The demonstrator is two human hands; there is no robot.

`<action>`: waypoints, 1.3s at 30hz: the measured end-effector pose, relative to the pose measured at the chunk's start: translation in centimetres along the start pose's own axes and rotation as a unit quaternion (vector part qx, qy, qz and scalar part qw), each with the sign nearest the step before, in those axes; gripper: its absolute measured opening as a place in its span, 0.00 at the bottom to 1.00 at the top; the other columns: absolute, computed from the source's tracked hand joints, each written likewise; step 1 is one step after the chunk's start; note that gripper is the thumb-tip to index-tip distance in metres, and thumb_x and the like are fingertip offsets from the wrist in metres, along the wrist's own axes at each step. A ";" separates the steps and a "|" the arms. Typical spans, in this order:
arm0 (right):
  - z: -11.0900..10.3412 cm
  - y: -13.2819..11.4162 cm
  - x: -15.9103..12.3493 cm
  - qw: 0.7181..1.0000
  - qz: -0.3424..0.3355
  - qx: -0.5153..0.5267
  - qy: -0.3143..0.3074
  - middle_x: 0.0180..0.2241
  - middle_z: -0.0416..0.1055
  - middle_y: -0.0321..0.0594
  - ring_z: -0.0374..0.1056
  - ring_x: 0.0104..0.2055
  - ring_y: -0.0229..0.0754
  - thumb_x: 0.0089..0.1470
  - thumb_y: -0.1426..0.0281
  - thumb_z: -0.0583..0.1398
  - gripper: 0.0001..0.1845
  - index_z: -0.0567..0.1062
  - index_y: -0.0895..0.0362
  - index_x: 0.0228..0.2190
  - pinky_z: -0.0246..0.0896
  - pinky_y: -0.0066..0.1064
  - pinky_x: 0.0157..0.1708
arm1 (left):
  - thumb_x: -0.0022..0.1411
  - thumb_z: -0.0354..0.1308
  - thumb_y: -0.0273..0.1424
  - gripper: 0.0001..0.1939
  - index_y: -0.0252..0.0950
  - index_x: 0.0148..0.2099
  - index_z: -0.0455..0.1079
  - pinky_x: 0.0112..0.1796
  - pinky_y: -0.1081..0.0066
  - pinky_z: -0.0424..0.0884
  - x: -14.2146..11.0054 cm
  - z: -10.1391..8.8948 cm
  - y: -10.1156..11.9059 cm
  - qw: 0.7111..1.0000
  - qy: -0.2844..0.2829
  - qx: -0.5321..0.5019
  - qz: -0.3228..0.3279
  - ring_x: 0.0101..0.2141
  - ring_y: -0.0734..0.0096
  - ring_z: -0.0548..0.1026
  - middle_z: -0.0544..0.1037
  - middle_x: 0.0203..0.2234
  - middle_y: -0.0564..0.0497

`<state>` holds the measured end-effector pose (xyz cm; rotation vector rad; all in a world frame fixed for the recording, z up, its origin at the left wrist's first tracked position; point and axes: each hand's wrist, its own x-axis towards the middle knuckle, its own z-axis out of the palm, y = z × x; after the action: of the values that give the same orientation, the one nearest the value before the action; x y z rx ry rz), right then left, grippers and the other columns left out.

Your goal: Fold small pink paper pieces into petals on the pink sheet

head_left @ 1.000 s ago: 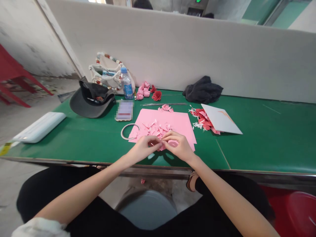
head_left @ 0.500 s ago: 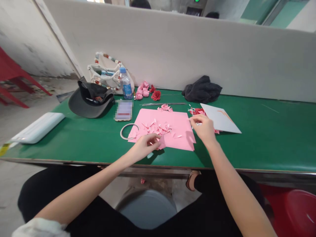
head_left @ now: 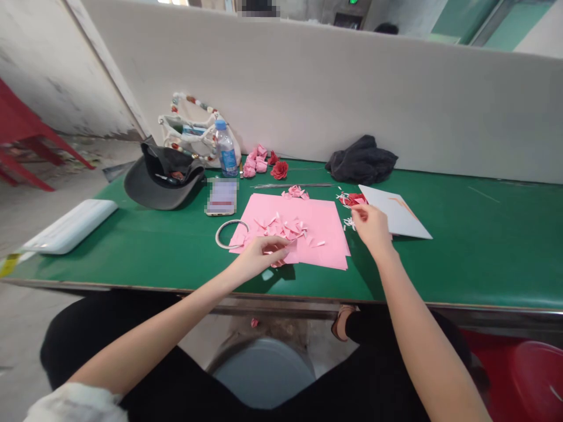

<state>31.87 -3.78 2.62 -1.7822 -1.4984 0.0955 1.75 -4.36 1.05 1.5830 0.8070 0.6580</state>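
My left hand [head_left: 268, 253] pinches a pink paper piece [head_left: 291, 250] over the front edge of the pink paper sheets [head_left: 323, 218]. Behind it lies a heap of pink folded paper pieces [head_left: 281, 225]. To the right, my right hand [head_left: 372, 227] is over the table with thumb and forefinger together; whatever sits between the fingertips is too small to make out. White paper strips [head_left: 349, 223] and red paper pieces [head_left: 354, 199] lie by those fingers, partly under a tilted white card [head_left: 398, 214].
Along the back stand a bottle [head_left: 227, 153], a beaded bag [head_left: 193, 126], pink paper flowers [head_left: 255, 163], a red paper flower [head_left: 279, 170] and a dark cloth bundle [head_left: 363, 161]. A cap [head_left: 165, 179], phone [head_left: 221, 196] and tape ring [head_left: 219, 239] lie left.
My right hand has left my left hand and moved right to the white strips, then shifted slightly farther right. My left hand stays near the sheets, keeping hold of the pink paper piece.
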 end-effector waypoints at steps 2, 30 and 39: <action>1.1 -1.9 -1.0 0.994 -0.026 0.076 -0.071 0.34 0.76 0.45 0.71 0.34 0.42 0.53 0.66 0.57 0.12 0.76 0.58 0.35 0.66 0.33 0.37 | 0.56 0.59 0.37 0.14 0.32 0.40 0.73 0.29 0.74 0.71 0.0 0.2 0.3 1.000 -0.005 0.001 0.001 0.25 0.74 0.73 0.75 0.26 0.51; 3.9 -7.0 -5.6 0.836 -0.010 0.332 -0.437 0.26 0.72 0.36 0.67 0.28 0.36 0.45 0.57 0.64 0.16 0.75 0.59 0.28 0.64 0.27 0.30 | 0.54 0.60 0.39 0.13 0.32 0.34 0.74 0.32 0.71 0.73 0.6 0.0 0.5 0.996 -0.065 -0.003 -0.067 0.26 0.72 0.76 0.77 0.25 0.50; 4.6 -7.9 -6.4 0.847 -0.016 0.335 -0.413 0.25 0.72 0.36 0.68 0.27 0.36 0.48 0.57 0.63 0.16 0.75 0.58 0.30 0.64 0.29 0.31 | 0.59 0.54 0.36 0.12 0.32 0.32 0.71 0.26 0.75 0.66 -0.1 0.0 0.8 0.995 0.011 0.091 0.029 0.23 0.74 0.70 0.72 0.21 0.52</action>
<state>21.23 -7.06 1.58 -1.1486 -1.7341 1.3455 1.82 -4.55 1.85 1.7728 0.8597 0.6587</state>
